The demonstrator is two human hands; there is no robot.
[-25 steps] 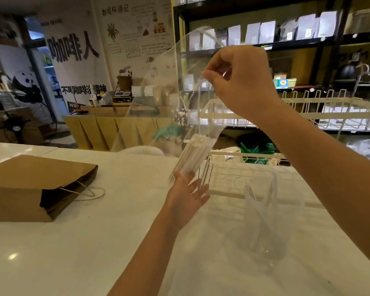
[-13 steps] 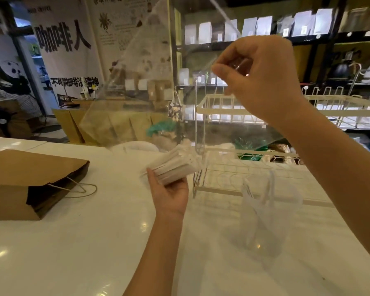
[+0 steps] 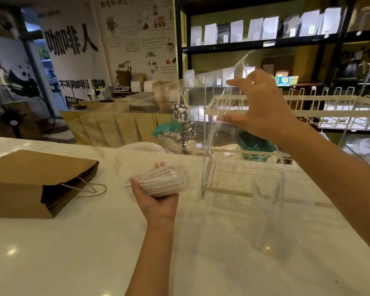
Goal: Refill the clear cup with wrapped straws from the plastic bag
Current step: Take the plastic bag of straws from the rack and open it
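Note:
My left hand (image 3: 158,201) is palm up over the white counter, closed on a bundle of paper-wrapped straws (image 3: 165,181) that still lies inside the low end of the clear plastic bag (image 3: 137,122). My right hand (image 3: 259,107) is raised to the upper right with fingers spread, and the bag's upper edge drapes across them; whether it still pinches the film is unclear. The clear cup (image 3: 269,212) stands on the counter below my right forearm, with a few straws leaning inside it.
A brown paper bag (image 3: 30,184) lies on its side at the left of the white counter (image 3: 83,253). A white wire rack (image 3: 233,167) stands just behind the cup. Dark shelves with pouches fill the back right.
My left hand has closed around the straw bundle and lowered it to lie flat. My right hand has dropped and its fingers have opened from a tight pinch on the bag's top.

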